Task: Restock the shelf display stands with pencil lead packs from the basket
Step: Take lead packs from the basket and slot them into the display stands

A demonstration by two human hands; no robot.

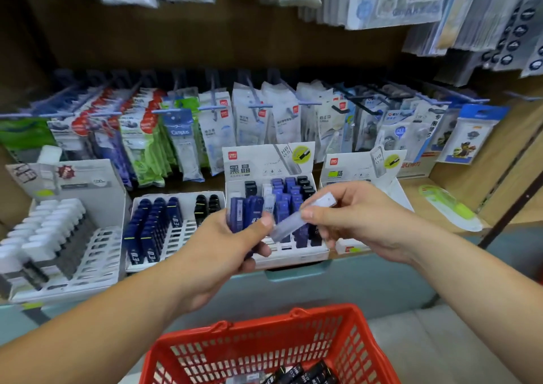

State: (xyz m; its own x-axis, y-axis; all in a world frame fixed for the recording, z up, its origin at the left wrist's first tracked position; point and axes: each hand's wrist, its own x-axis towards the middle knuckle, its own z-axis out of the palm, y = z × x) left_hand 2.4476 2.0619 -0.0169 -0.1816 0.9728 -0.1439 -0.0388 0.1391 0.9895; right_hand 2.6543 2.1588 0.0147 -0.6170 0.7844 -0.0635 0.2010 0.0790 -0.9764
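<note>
Left hand [226,245] clutched dark-blue plastic lead packs [245,214]; right hand [355,216] pinched a clear slim plastic lead pack [286,227] beside it — likely light, stiff, slick — best gripped mid-body.

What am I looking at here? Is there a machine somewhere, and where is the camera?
There is no machine here. These are a person's two bare hands, filmed by one wide camera worn on the head, looking forward and down. The left hand grips a bunch of dark blue lead packs. The right hand pinches one clear pack in front of the middle display stand, which is partly filled. Other stands sit beside it, with hanging packets behind. At the bottom, a red basket holds more black packs.
</note>
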